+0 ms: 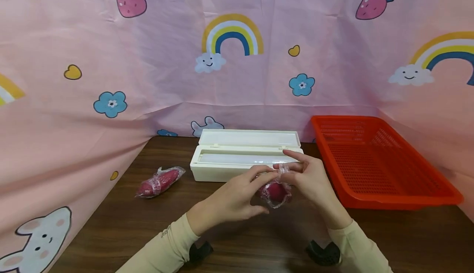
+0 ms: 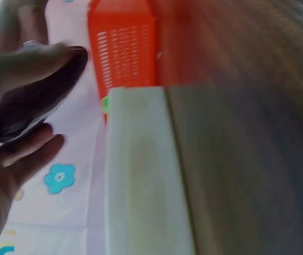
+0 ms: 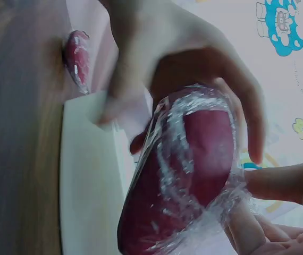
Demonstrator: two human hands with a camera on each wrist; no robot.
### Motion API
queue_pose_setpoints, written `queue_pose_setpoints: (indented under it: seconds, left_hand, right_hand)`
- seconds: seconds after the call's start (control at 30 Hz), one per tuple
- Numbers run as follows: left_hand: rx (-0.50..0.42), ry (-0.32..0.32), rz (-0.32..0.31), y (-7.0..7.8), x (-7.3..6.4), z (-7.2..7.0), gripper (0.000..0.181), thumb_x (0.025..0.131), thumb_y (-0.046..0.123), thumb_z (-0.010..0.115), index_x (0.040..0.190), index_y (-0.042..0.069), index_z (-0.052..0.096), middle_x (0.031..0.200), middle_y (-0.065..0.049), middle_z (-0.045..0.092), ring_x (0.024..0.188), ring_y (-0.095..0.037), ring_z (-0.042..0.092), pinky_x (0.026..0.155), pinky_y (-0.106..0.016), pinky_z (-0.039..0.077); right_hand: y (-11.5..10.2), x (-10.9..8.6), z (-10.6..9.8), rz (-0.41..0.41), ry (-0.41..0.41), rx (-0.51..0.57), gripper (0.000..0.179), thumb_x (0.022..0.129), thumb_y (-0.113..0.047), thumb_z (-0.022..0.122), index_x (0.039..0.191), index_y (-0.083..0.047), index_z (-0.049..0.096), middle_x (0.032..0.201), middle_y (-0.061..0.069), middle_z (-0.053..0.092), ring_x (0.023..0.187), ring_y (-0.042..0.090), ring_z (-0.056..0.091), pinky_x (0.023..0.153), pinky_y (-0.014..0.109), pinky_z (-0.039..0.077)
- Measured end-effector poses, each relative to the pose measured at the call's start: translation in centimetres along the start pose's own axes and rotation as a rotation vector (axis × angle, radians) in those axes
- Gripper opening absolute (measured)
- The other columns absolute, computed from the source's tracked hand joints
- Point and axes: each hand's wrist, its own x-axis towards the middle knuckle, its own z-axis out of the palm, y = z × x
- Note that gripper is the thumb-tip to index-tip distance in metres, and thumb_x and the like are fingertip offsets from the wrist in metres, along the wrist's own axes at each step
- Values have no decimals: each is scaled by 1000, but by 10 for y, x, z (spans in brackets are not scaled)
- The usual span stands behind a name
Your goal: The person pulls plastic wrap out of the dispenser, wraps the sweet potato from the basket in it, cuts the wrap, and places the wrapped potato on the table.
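Observation:
A dark red sweet potato (image 1: 276, 193), partly covered in crinkled cling film (image 3: 175, 170), is held up before the white film box. My left hand (image 1: 238, 194) grips it from the left, fingers over the top and thumb below. At its right end my right hand (image 1: 312, 180) pinches a gathered bit of the film between thumb and fingers. In the right wrist view a bare patch of red skin shows through a gap in the film. The left wrist view has the sweet potato dark between the left thumb and fingers.
Behind the hands stands the white cling film box (image 1: 218, 173), lid raised, with a roll inside. A second wrapped sweet potato (image 1: 159, 183) lies left on the brown table (image 1: 122, 227). An orange-red basket (image 1: 400, 201) stands at the right, and a patterned cloth (image 1: 159, 59) hangs behind.

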Motion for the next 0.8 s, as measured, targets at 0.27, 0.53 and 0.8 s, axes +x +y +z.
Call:
queue_pose_setpoints:
  seconds: [0.27,0.53,0.8]
  left_hand:
    - [-89,120,-54,-2,-3,6,61,77,17,90,128,7,58,117,-4,63,102,-11,68,92,-19,55]
    - [-157,92,-244,-16,-6,5,62,70,20,95,121,5,64,110,-5,69,97,-14,68,83,-24,58]
    - [-233,67,-447,-23,-5,2,56,71,24,94,119,10,69,113,-3,72,101,-15,69,85,-32,59]
  right_hand:
    - [5,1,6,-81,44,-113,37,89,-16,79,124,-7,73,100,13,79,91,17,73,74,25,59]
    - [1,-10,3,-256,200,-326,12,89,-19,79,99,-13,83,92,3,80,84,12,70,65,22,54]
    - [4,-18,15,-603,206,-344,14,78,0,84,89,-10,84,83,0,80,71,2,65,60,15,52]
